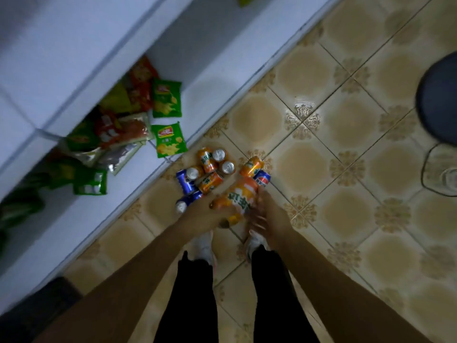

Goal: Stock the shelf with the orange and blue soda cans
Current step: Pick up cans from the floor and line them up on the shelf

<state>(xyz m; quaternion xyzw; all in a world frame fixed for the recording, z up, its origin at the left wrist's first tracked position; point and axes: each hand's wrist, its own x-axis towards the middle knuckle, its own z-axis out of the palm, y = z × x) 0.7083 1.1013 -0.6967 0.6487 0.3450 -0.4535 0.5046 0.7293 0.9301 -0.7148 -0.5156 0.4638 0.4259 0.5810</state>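
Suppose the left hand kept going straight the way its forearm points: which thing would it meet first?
Probably the large orange soda can that the left hand already touches; beyond it lies a small blue can. Depth is unclear.

Blue can (262, 179) on the floor beside the hands: red-white-blue Pepsi roundel, white Chinese characters above it, too small to read. Second blue can (186, 181) shows the same roundel. Orange can (237, 200) held in the hands: large green Chinese characters on white, blurred. Green chip bags (169, 139) on the shelf: Lay's red-and-yellow logo, Chinese print under it unreadable.
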